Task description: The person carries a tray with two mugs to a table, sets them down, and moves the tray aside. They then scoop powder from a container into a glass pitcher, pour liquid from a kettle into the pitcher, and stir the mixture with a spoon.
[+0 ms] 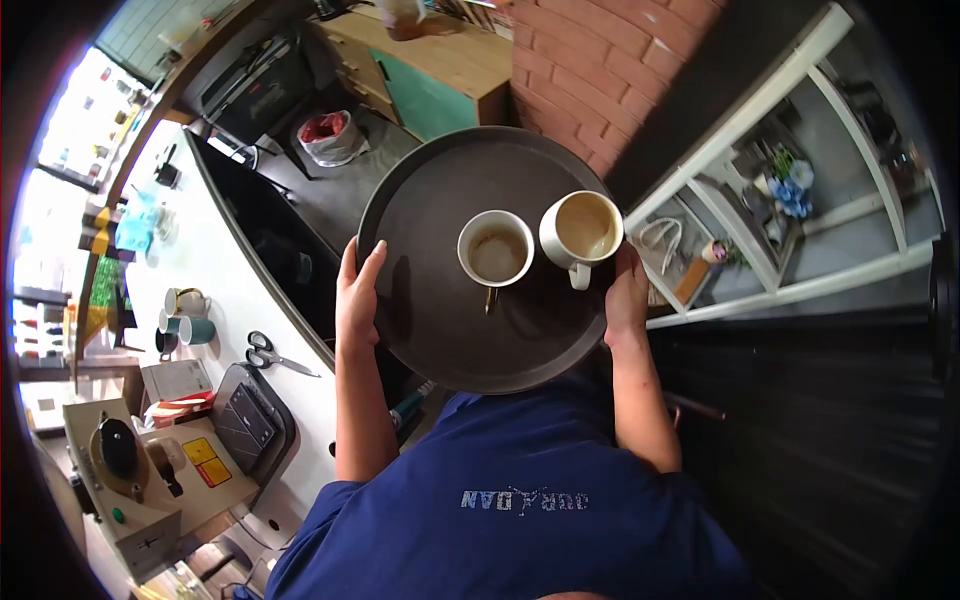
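A round dark brown serving tray (440, 320) is held up in front of my chest. My left hand (358, 295) grips its left rim, with the thumb on top of the edge. Closed on the right rim is my right hand (626, 300), close to a white mug (582, 235) with a white handle and brown stains inside. Beside that mug, near the tray's middle, stands a second white cup (495, 250) with a gold-coloured handle and a brownish residue at the bottom. Both cups are upright and a little apart. The fingers under the tray are hidden.
On the left, a white counter (290, 370) carries scissors (275, 352), several mugs (197, 330), a black scale (250, 420) and a beige machine (140, 480). A lined waste bin (332, 138) stands beyond. White-framed shelving (800, 240) and a brick wall (610, 65) are on the right.
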Available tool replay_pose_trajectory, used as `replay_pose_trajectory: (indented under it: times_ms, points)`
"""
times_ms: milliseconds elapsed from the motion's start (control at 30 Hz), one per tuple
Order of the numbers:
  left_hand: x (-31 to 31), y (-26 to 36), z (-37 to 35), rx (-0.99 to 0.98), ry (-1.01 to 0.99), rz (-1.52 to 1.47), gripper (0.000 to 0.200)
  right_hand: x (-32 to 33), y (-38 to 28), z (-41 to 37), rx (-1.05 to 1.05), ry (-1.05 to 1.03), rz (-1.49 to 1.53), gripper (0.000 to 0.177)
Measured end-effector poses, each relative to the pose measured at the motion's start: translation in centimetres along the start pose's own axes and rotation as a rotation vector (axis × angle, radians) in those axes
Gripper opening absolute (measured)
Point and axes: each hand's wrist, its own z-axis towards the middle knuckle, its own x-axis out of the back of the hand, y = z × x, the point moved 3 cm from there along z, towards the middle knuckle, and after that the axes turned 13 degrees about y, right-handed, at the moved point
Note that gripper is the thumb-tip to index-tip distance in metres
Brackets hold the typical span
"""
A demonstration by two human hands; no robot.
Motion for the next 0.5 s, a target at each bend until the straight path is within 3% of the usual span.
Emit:
replay_pose_trajectory:
  times_ms: [500]
  points:
    - [-2.5, 2.3, 10.3, 0.022, 0.295, -0.089, 0.043, -16.5, -2.0, 12.1, 0.025, -0.349, 0.013, 0.041]
